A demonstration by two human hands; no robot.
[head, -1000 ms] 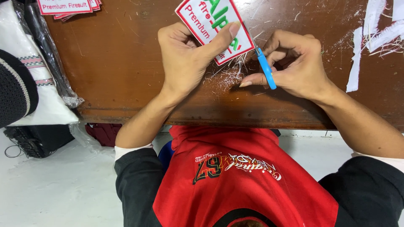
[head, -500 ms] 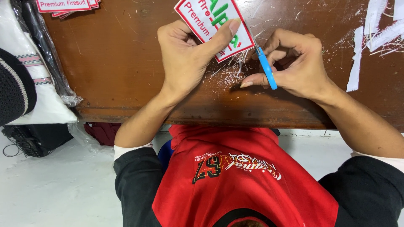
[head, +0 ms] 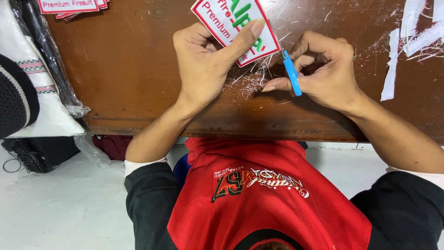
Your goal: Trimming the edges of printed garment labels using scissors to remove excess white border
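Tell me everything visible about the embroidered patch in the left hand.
The patch is a white rectangular fabric badge with a red stitched border and red and green lettering. It is tilted diagonally, and its upper part is cut off by the frame's top edge. The left hand pinches it, thumb across the front, fingers behind. It is held above the brown wooden table, over white thread trimmings. The blue-handled snips in the right hand meet its lower right edge.

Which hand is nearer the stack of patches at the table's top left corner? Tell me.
Left. The left hand holds a white patch mid-table, closer to the stack of patches. The right hand, holding blue snips, sits farther to the right.
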